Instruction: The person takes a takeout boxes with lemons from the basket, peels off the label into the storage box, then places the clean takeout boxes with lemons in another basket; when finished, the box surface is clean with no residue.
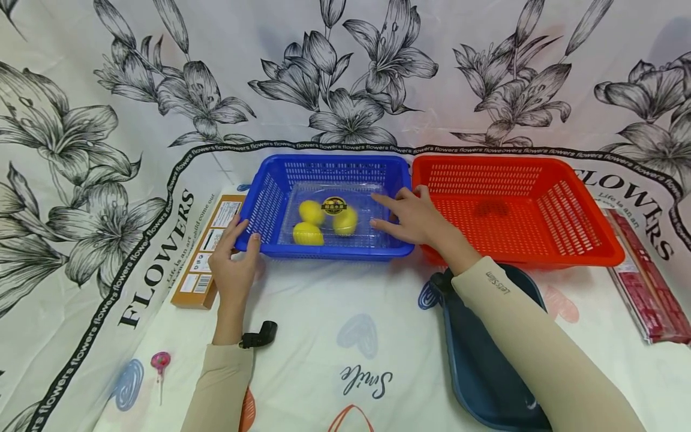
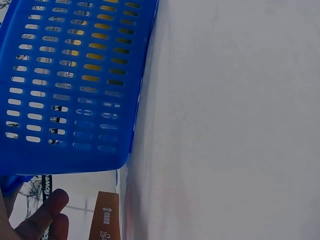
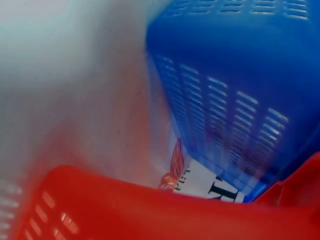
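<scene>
Clear box [image 1: 335,210] partly under right fingers [image 1: 390,204]

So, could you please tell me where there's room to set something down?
The widest free patch is the white cloth in front of the blue basket, between the left sleeve and the dark tray. The red basket looks bare inside too. The blue basket is crowded by a clear container of yellow pieces and the right hand.

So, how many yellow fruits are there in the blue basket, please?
3 visible, all in the clear box: one yellow fruit left of the round label, another directly below that fruit, a third at the label's lower right. The label may hide more.
</scene>
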Tool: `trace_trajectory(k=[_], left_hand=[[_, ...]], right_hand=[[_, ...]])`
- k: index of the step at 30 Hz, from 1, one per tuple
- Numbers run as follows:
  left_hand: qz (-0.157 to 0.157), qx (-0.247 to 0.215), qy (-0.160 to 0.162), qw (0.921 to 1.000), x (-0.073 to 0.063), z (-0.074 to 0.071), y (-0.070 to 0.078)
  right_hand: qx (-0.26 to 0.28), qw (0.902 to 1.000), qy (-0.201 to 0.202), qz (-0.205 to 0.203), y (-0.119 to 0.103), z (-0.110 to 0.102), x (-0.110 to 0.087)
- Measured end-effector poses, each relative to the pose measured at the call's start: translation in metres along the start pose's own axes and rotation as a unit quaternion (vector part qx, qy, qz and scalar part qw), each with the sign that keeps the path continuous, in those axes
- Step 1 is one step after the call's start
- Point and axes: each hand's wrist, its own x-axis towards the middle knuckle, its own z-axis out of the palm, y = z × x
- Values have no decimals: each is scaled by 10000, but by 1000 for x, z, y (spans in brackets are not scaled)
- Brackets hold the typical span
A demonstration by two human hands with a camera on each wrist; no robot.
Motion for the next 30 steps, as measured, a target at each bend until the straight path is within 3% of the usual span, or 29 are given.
trace_trajectory(k=[9,14,17,19,23,26,30], left_hand=[[-89,-60,4,9999,-1,-1,1],[-87,-69,-4,9999,0,1,1],[-90,-79,2,9999,-1,2,0],[-100,-86,0,9999,-1,2,0],[-111,-109,10,9999,-1,3,0],[-97,-103,18,9999,-1,3,2],[-95,-72,8,9999,-1,2,3]], right_hand=[[183,9983,-377,397,-11,-2,7],[434,9979,-229,420,-12,-2,7],[982,9942,8,437,-14,-3,8],[1570,9861,307,447,-16,-4,8],[2625,9607,762,479,-19,-10,5],[3041,9469,836,627,-19,-15,1],[3236,9380,889,870,-19,-20,-5]])
